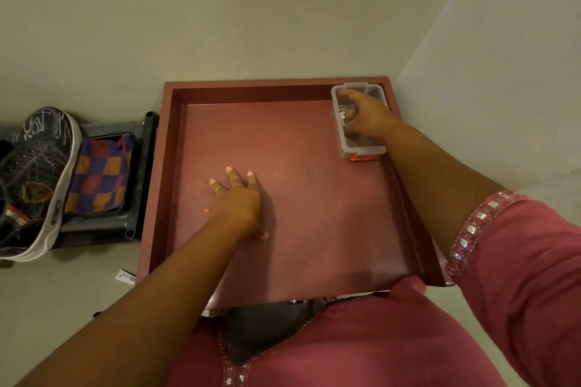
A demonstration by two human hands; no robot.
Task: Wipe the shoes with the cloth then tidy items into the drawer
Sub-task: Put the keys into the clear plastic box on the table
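At the far left a dark shoe (34,179) with white scribbles on its toe and a white sole lies on its side, leaning against a grey tray (138,173). In that tray, just beside the shoe, lies a folded checked cloth (100,176) in purple, red and orange squares. A small white tag (125,277) sits on the pale floor (56,286) near the drawer's front left corner.

The open drawer (171,148) fills the middle (a reddish, shallow one with low walls), its left wall next to the tray. The left hand (237,201) rests palm down on the drawer's bottom, a little left of centre, fingers spread and flat, gripping nothing.

In the far right corner of the drawer sits a clear plastic box (358,121) with a clip lid and a red edge at its near end; small items show inside, too blurred to name. The right hand (367,118) lies over the top of this box, fingers curled down around it so that it is gripped from above, touching the lid.

At the right edge a pink sleeve (518,261) with a sparkly trimmed cuff covers the upper part of the right arm
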